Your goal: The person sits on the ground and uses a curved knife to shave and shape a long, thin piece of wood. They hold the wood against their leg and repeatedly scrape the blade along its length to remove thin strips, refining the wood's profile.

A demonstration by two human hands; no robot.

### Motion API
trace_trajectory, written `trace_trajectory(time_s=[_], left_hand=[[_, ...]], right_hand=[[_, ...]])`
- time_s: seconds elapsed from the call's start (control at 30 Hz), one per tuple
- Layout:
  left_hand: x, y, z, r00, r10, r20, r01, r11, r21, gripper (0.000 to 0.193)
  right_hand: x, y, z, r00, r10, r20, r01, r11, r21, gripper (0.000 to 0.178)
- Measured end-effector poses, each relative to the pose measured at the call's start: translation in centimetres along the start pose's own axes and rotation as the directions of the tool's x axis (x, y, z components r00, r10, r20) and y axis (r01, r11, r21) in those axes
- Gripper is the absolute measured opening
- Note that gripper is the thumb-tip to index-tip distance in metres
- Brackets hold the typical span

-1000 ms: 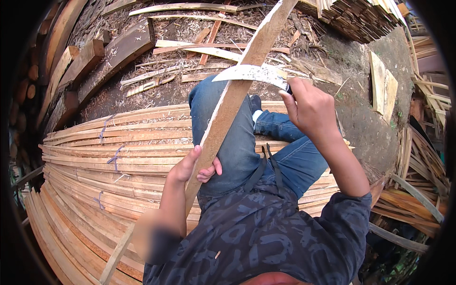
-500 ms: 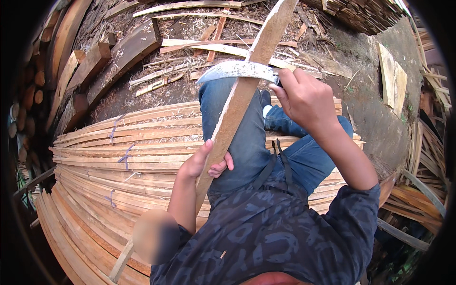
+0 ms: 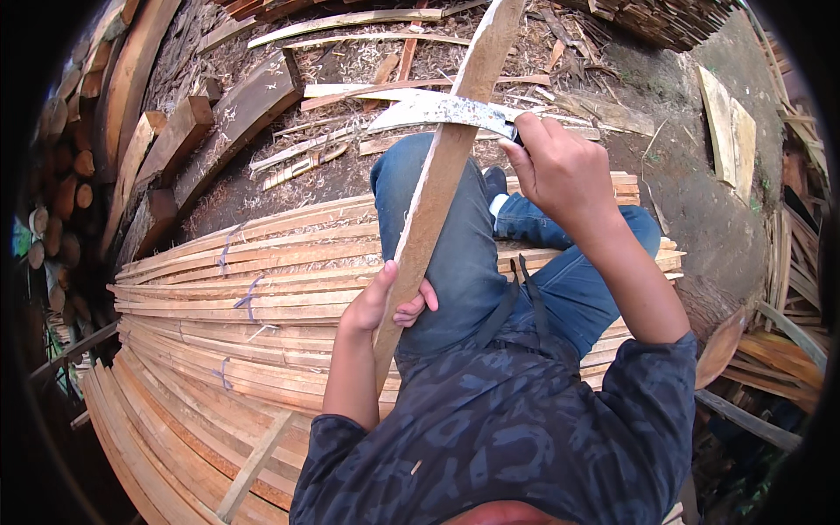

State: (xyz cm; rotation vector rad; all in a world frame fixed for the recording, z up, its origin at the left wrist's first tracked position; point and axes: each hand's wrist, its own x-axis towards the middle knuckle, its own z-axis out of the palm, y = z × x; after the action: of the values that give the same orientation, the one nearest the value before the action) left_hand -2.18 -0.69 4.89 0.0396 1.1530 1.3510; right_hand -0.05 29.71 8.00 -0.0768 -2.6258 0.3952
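Right grip [image 3: 563, 171]: clasping curved, mottled metal blade [image 3: 429, 110] by its dark handle [image 3: 517, 136] | left grip [image 3: 368, 304]: curled round rough wooden board [image 3: 440, 184] (pale-edged) | slats [image 3: 306, 255]: thin, cord-bound [image 3: 248, 302]

The curved blade [image 3: 440, 110] is metal, shiny in part and mottled with dark specks. The long board [image 3: 430, 201] is bare wood, its broad face matt and rough-looking. The slats [image 3: 262, 295] are matt, unpainted wood; the heavy beam [image 3: 241, 118] looks coarser. The jeans [image 3: 437, 249] are denim, the shirt [image 3: 490, 429] matt cloth.
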Motion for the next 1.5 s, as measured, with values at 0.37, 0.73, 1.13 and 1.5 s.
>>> trace_trajectory(time_s=[0.37,0.73,1.13,1.5], left_hand=[[0.3,0.0,-0.2,1.000,-0.012,0.011,0.011,1.000,0.025,0.099],[-0.3,0.0,0.2,0.997,0.009,-0.075,-0.008,1.000,0.009,0.101],[-3.6,-0.4,-0.3,0.991,0.126,0.050,-0.125,0.992,-0.009,0.078],[-7.8,-2.6,5.0,0.546,0.334,-0.768,0.133,0.871,0.473,0.043]], right_hand=[[0.7,-1.7,-0.3,0.993,-0.108,0.039,0.110,0.992,-0.054,0.026],[-7.5,14.4,1.7,0.700,0.711,0.064,-0.709,0.681,0.185,0.039],[-16.4,6.3,10.0,0.367,0.743,0.560,-0.655,-0.221,0.722,0.025],[-14.7,4.9,6.5,0.575,0.556,0.601,-0.692,-0.063,0.720,0.024]])
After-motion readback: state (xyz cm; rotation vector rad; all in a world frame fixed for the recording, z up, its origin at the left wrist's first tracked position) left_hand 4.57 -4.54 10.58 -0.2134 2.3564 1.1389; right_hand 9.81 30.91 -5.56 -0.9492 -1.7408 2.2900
